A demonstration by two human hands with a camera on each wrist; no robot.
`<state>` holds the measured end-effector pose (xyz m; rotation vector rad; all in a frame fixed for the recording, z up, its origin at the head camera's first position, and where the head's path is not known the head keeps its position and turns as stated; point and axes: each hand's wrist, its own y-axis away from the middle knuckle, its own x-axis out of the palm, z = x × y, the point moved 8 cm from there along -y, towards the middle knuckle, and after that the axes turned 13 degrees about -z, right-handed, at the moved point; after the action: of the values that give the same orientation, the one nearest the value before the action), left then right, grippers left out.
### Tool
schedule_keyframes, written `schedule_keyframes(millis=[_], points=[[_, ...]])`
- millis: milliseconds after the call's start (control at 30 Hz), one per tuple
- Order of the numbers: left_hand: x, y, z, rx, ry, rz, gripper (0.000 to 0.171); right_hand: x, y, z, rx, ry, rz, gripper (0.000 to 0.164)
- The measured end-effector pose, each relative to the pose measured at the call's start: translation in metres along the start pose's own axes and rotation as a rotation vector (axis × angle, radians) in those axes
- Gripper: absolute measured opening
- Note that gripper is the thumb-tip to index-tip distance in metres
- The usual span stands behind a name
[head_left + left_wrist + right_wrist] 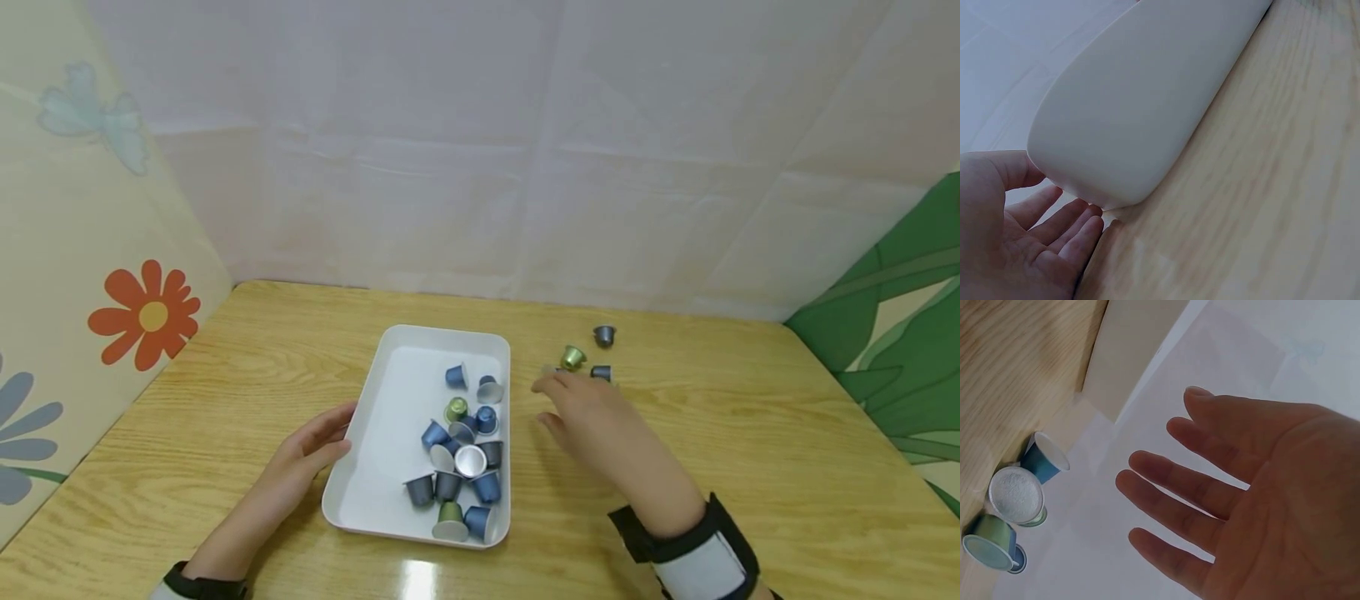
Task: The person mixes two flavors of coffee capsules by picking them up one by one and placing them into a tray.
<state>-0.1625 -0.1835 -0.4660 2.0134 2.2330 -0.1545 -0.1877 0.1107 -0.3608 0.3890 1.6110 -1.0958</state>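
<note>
The white tray (390,417) holds several blue, green and dark grey coffee capsules, gathered toward its right side. Against the outside of the tray's left wall rest the fingertips and thumb of my left hand (300,454); the left wrist view shows its fingers loosely extended at the tray wall (1116,119). My right hand (588,417) hovers right of the tray, near loose capsules. Its palm holds nothing in the right wrist view, where the fingers are spread. Close by lie a green capsule (573,357) and a dark blue capsule (601,372), the latter partly hidden by this hand.
A dark grey capsule (604,336) lies farther back on the wooden table (750,417). A white cloth (480,167) hangs behind the table. Printed panels with a red flower (153,317) and green leaves (900,358) flank it.
</note>
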Motion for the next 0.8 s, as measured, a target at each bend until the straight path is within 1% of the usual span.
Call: schedule_keyframes(millis=[67, 133, 267, 367, 433, 633, 800], points=[[0.0, 0.0, 0.0, -0.005, 0.004, 0.002, 0.052, 0.0, 0.001, -0.005, 0.015, -0.001, 0.0, 0.034], [0.001, 0.001, 0.001, -0.014, 0.006, -0.002, 0.052, 0.001, 0.002, -0.01, 0.04, 0.005, 0.019, 0.038], [0.001, 0.001, 0.001, -0.02, 0.007, -0.004, 0.052, 0.005, 0.005, -0.019, 0.108, 0.032, 0.093, 0.045], [0.001, 0.001, 0.001, -0.013, 0.009, -0.002, 0.052, 0.006, 0.006, -0.023, 0.146, 0.045, 0.131, 0.046], [0.001, 0.0, 0.001, -0.008, 0.013, 0.001, 0.052, 0.005, 0.006, -0.025, 0.151, 0.049, 0.119, 0.044], [0.0, 0.001, -0.001, 0.007, 0.025, 0.012, 0.052, 0.001, 0.005, -0.03, 0.133, 0.05, 0.041, 0.041], [0.0, 0.001, -0.001, 0.002, 0.026, 0.013, 0.052, 0.001, 0.006, -0.036, 0.151, 0.051, 0.052, 0.041]])
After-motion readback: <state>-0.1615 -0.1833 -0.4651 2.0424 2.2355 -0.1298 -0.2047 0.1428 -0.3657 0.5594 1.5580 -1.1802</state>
